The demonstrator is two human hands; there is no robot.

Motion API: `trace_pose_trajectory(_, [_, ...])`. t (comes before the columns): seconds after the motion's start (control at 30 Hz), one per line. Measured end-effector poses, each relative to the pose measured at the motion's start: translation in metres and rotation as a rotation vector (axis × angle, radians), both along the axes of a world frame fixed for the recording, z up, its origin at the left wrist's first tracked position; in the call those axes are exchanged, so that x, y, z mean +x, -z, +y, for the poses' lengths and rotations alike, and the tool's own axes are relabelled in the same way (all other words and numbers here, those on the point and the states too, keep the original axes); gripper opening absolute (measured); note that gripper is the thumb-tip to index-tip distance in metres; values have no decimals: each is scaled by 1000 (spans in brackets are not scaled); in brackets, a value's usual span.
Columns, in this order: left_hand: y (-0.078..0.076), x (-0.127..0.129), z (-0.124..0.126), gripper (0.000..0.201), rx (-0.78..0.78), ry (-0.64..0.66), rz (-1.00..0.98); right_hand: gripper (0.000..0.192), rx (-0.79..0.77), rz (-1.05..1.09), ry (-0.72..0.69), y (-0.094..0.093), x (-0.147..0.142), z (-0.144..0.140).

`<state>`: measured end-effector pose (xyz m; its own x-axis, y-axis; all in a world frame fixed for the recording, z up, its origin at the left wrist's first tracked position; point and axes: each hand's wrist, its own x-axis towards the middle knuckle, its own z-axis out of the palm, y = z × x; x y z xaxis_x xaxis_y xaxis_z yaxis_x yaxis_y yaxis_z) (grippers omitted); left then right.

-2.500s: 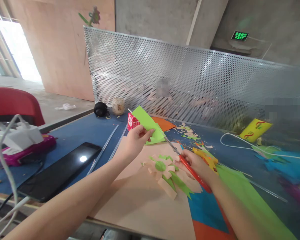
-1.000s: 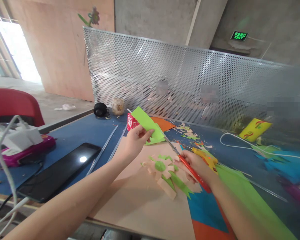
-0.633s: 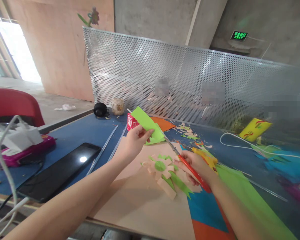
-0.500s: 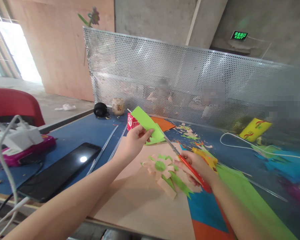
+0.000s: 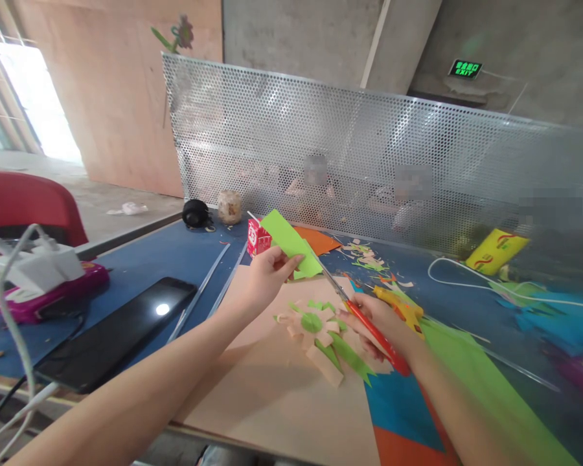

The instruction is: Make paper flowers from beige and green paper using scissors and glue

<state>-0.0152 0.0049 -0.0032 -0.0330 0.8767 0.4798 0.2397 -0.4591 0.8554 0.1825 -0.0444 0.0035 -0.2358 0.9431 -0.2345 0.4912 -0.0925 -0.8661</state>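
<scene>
Between thumb and fingers, my left hand (image 5: 271, 268) pinches a strip of green paper (image 5: 291, 238), raised above the table. My right hand (image 5: 369, 323) is closed around red-handled scissors (image 5: 354, 310), whose blades point up and left and meet the paper's right end. Whether the blades are parted there I cannot make out. Below both hands a paper flower (image 5: 311, 321) with a green centre and pale petals lies on a large pale sheet (image 5: 272, 395). Near my right hand is a yellow glue gun (image 5: 401, 304), partly hidden.
A phone (image 5: 121, 327) and a purple power strip (image 5: 53, 298) lie on the left. A red carton (image 5: 257, 237), a jar (image 5: 230, 207) and paper scraps (image 5: 364, 254) are farther back. Behind stands a perforated metal screen (image 5: 282, 123). Green sheets (image 5: 495, 382) spread to the right.
My left hand and the green paper have shifted slightly right and down along the scissor blades. The right hand with the scissors stays almost in place.
</scene>
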Motion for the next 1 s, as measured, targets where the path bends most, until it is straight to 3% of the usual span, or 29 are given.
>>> trace_pose_trajectory(0.73, [0, 0, 1, 29, -25, -14, 40, 34, 17, -97, 29, 2, -1, 1])
trace_pose_trajectory(1.0, [-4, 3, -5, 28, -53, 30, 50, 34, 0, -2, 11, 3, -1, 1])
